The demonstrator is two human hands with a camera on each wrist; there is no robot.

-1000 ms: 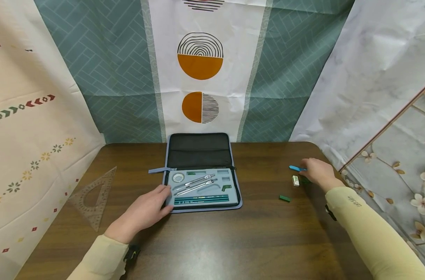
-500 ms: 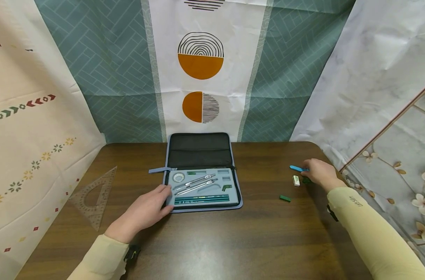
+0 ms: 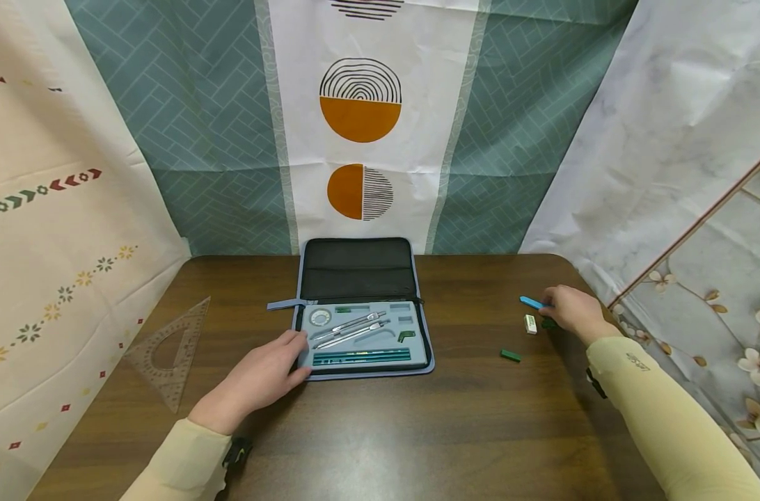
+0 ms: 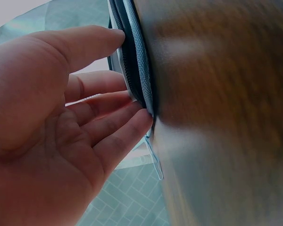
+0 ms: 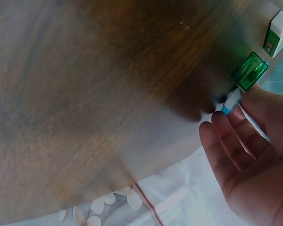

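**Blue stick (image 3: 531,303) at right hand (image 3: 574,312); open case (image 3: 358,278) at left hand (image 3: 255,378)**

Right hand: my fingertips and thumb pinch one end of the blue stick, low over the counter (image 3: 380,431). Its long axis runs nearly crosswise, the free end pointing left and slightly away from me. I cannot tell whether the stick touches the counter. A green translucent block (image 5: 250,71) sits just beside this hand. An eraser (image 3: 530,324) lies just left of the fingers; a green bar (image 3: 510,355) lies farther left and nearer to me.

Left hand: fingers slightly bent, thumb spread apart, resting against the left edge of the case near its front corner. The case lies right of this hand, lid folded away from me, tray side toward me, long axis crosswise. Inside, the pencils (image 3: 361,357) run parallel to the front edge. The compasses (image 3: 350,330) lie aslant, legs pointing left toward this hand, heads right and slightly away. A clear set square (image 3: 184,358) lies on the counter, left of this hand, one corner pointing away from me.
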